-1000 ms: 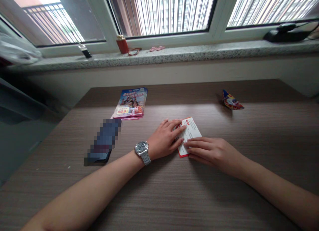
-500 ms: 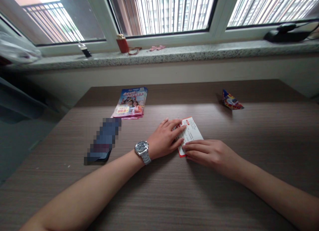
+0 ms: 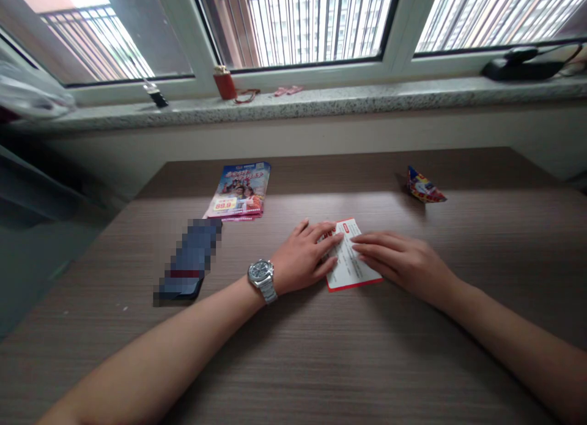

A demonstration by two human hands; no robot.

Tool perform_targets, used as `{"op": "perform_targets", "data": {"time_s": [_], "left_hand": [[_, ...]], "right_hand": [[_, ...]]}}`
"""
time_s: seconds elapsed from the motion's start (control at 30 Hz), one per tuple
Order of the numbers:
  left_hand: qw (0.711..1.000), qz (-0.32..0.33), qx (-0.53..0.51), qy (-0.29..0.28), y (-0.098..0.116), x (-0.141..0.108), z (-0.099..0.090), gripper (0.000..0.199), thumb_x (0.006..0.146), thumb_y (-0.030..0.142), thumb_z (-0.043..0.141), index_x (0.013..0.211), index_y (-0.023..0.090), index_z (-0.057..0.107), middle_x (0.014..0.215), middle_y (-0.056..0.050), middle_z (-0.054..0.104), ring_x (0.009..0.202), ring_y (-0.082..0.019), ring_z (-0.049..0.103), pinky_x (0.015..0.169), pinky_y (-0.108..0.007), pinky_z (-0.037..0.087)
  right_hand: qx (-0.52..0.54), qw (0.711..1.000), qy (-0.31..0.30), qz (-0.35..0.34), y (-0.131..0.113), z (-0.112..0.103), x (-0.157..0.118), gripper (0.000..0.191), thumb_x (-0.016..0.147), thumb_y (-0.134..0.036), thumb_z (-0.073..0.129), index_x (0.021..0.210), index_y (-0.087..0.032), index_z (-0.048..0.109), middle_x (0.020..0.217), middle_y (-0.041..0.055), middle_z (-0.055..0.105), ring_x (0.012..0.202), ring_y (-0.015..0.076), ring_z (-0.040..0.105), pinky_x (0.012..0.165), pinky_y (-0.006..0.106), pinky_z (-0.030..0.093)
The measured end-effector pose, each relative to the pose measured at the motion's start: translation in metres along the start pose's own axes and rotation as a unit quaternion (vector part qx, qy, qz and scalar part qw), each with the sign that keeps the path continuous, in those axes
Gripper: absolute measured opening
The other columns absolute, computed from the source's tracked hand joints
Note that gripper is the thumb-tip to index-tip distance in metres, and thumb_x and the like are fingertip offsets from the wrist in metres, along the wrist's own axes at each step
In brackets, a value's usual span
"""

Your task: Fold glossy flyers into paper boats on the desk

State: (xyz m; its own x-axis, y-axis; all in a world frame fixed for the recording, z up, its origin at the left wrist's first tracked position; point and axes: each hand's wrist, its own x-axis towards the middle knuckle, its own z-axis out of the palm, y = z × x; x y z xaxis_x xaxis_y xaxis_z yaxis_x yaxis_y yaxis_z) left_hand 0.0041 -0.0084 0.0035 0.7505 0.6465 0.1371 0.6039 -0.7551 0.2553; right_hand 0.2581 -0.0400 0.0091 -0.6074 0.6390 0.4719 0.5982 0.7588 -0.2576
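Observation:
A small white leaflet (image 3: 347,270) with red edges and printed text lies on the table, perhaps folded. My left hand (image 3: 306,254), with a metal watch (image 3: 261,271) on its wrist, rests flat across the leaflet's left part, fingers spread. Over its right side lies my right hand (image 3: 403,257), fingers stretched out and close together, tips on or just above the paper. Neither hand grips anything. Part of the leaflet is hidden under the fingers.
A stack of colourful flyers (image 3: 241,189) lies at the back left, with a dark, blurred-out phone (image 3: 190,260) nearer. A folded paper boat-like shape (image 3: 424,186) sits at the back right of the table (image 3: 293,364). Along the windowsill (image 3: 348,101) stand a red lighter-like case (image 3: 224,84) and small items.
My right hand has slid up and to the right over the leaflet, uncovering its lower edge. My left hand has stayed in place.

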Motion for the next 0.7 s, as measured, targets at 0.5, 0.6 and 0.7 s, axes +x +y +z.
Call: {"op": "perform_targets", "data": {"time_s": [0.5,0.6,0.7], "left_hand": [[1.000,-0.001,0.003,-0.011,-0.001,0.000,-0.001,0.047,0.099,0.039,0.045,0.144,0.025,0.044,0.155,-0.011,0.040,0.143,-0.027,0.039,0.123,-0.053,0.018],[1.000,-0.001,0.004,-0.012,0.000,0.000,-0.001,0.047,0.099,0.039,0.045,0.144,0.025,0.044,0.155,-0.011,0.040,0.142,-0.027,0.039,0.123,-0.053,0.018],[1.000,-0.001,0.006,-0.015,0.000,0.000,-0.001,0.047,0.099,0.039,0.045,0.144,0.025,0.044,0.155,-0.011,0.039,0.142,-0.026,0.039,0.123,-0.053,0.018]], "right_hand": [[-0.045,0.995,-0.053,0.073,0.037,0.016,-0.005,0.044,0.100,-0.031,0.049,0.141,-0.015,0.053,0.147,0.0170,0.052,0.137,0.0299,0.047,0.112,0.053,0.043],[-0.041,0.993,-0.056,0.093,0.040,0.018,-0.006,0.046,0.101,-0.032,0.046,0.144,-0.016,0.050,0.149,0.0170,0.050,0.139,0.0302,0.045,0.112,0.054,0.042],[-0.037,0.993,-0.062,0.096,0.042,0.020,-0.006,0.048,0.100,-0.034,0.047,0.146,-0.018,0.048,0.150,0.0158,0.048,0.140,0.0304,0.044,0.112,0.055,0.040]]}}
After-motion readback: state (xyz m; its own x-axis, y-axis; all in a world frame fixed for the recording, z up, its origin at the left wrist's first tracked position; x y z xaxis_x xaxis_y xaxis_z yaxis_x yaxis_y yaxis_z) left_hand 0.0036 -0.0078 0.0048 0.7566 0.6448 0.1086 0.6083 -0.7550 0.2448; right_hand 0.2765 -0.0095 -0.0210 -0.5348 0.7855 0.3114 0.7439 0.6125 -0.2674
